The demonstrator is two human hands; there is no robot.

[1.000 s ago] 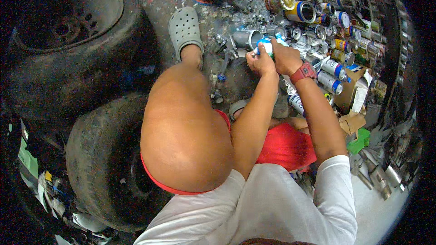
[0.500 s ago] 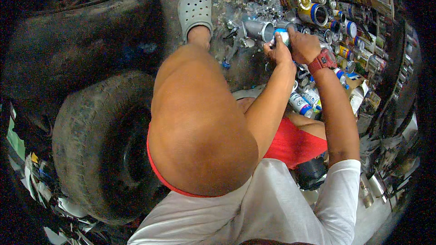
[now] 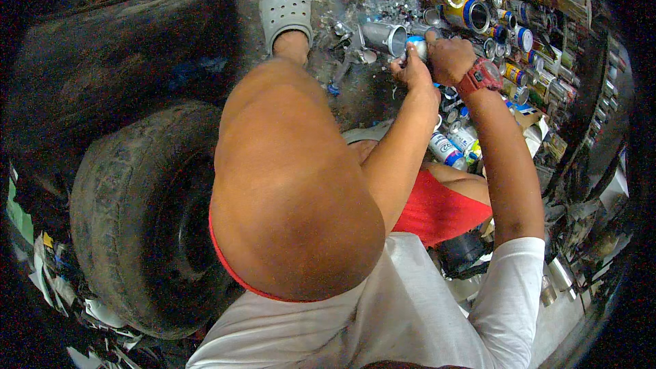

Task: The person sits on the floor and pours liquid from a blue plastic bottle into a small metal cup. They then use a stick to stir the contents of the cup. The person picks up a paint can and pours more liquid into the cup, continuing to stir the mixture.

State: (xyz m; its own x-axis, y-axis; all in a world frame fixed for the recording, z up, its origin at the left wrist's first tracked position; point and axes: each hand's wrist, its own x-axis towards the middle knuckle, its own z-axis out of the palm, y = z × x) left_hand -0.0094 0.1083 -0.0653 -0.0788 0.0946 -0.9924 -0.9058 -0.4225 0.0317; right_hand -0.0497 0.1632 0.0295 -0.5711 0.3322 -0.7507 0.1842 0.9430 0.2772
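My left hand [image 3: 413,75] is closed around a small container with a blue and white surface [image 3: 418,46], thumb pointing up along it. Against its other side, my right hand [image 3: 452,61] has its fingers curled; what they grip is hidden behind the knuckles. A red watch [image 3: 484,76] circles the right wrist. Just left of the small container, a silver metal cup [image 3: 384,38] lies on its side, its mouth toward my hands.
Many paint cans [image 3: 476,16] crowd the floor on the right. A white and blue spray can [image 3: 447,150] lies below my hands. Large tires [image 3: 130,225] fill the left side. My foot in a grey clog [image 3: 287,5] rests on the paint-spattered floor [image 3: 362,99].
The whole view has shifted slightly. Both hands stay together by the metal cup, and less of the small container's white part shows between them.
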